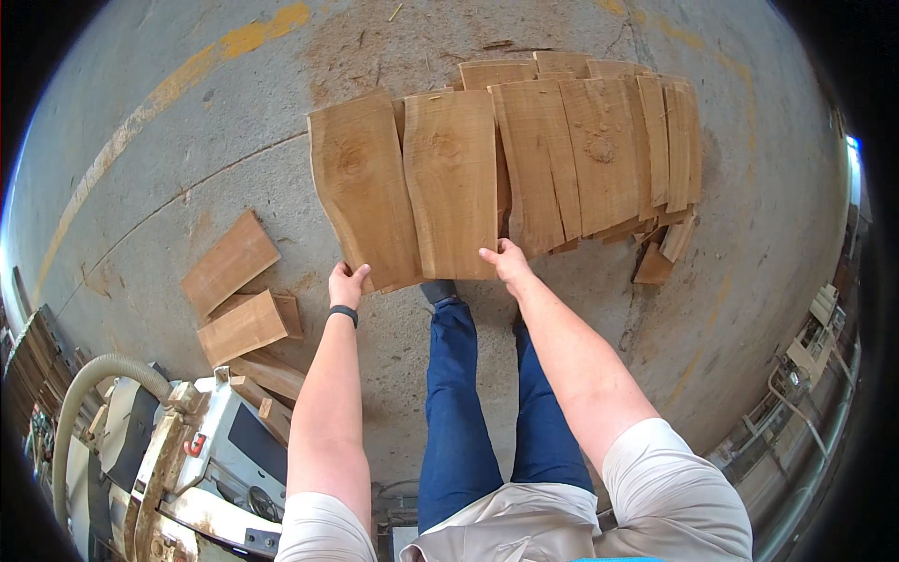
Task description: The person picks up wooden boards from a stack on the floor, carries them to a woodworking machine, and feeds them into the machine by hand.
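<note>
Two wide wooden boards lie side by side in front of me, each with a round knot near its far end. My left hand [349, 283] is closed on the near left corner of the left board [361, 187], whose outer edge is wavy. My right hand [507, 263] pinches the near right corner of the second board [451, 183], thumb on its top face. The fingers under both boards are hidden. To the right, a row of overlapping boards [609, 150] lies next to the second board.
Loose wood offcuts [230, 262] lie on the concrete floor [253, 178] at the left. A white machine [211, 459] with a beige hose [89, 389] stands at the lower left. Metal pipes and frames [796, 403] line the right side. My feet are just short of the boards.
</note>
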Action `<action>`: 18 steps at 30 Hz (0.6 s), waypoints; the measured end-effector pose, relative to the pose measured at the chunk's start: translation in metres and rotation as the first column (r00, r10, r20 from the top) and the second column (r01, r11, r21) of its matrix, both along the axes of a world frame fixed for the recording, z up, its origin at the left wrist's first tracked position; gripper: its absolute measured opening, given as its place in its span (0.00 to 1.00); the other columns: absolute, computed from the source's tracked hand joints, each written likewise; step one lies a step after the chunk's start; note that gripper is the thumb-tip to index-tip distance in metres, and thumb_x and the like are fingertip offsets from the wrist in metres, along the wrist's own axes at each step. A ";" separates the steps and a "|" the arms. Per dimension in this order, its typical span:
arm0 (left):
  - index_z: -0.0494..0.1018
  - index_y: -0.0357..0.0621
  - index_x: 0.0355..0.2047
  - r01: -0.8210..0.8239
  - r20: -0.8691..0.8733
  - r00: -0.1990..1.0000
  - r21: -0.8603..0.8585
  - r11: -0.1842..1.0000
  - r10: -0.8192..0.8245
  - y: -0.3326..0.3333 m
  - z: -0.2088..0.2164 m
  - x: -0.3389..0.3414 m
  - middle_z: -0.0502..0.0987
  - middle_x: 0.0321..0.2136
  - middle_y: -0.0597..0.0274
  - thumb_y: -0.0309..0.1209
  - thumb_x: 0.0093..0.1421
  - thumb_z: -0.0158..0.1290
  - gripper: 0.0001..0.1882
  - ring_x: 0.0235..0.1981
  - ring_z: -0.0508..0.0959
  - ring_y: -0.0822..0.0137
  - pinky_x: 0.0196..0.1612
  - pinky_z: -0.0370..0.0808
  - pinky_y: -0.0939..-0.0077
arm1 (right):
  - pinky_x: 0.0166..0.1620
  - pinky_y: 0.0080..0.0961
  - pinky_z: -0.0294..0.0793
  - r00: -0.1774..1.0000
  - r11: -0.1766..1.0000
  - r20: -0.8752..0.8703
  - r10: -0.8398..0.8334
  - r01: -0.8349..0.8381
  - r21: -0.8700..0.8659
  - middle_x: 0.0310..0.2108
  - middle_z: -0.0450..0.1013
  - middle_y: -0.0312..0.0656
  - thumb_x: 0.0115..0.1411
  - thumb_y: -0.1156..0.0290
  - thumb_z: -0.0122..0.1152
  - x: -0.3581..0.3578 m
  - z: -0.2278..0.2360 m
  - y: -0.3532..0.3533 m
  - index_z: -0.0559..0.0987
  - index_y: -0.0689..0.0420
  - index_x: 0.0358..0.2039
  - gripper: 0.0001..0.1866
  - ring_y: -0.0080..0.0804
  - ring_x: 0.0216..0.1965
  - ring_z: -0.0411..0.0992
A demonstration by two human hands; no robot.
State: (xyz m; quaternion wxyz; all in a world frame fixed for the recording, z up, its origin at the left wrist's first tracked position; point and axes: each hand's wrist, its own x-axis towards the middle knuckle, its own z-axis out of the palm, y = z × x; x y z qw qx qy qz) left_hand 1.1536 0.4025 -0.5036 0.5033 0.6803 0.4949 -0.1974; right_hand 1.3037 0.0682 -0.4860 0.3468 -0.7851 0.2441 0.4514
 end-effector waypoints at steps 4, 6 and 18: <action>0.73 0.32 0.49 -0.139 0.054 0.987 -0.209 0.968 0.153 0.017 0.034 -0.017 0.81 0.41 0.56 0.27 0.60 0.62 0.19 0.40 0.79 0.67 0.47 0.75 0.72 | 0.59 0.34 0.67 0.963 0.885 -0.165 -0.212 0.261 0.385 0.51 0.75 0.46 0.62 0.66 0.67 -0.006 0.029 0.013 0.72 0.66 0.55 0.25 0.34 0.53 0.71; 0.74 0.32 0.47 -0.192 0.112 0.970 -0.202 0.960 0.217 0.023 0.040 -0.026 0.81 0.41 0.58 0.28 0.61 0.61 0.17 0.39 0.79 0.68 0.44 0.75 0.72 | 0.59 0.33 0.67 0.930 0.816 -0.297 -0.216 0.339 0.468 0.52 0.75 0.46 0.62 0.65 0.67 -0.006 0.044 0.023 0.72 0.67 0.55 0.26 0.33 0.54 0.71; 0.70 0.35 0.48 -0.318 0.120 0.914 -0.380 0.869 0.387 -0.067 0.043 -0.003 0.79 0.46 0.55 0.28 0.55 0.67 0.24 0.44 0.78 0.65 0.50 0.74 0.71 | 0.51 0.33 0.75 0.992 0.994 0.111 0.063 -0.072 0.079 0.42 0.78 0.49 0.56 0.65 0.71 -0.044 0.050 0.051 0.77 0.66 0.49 0.24 0.38 0.46 0.76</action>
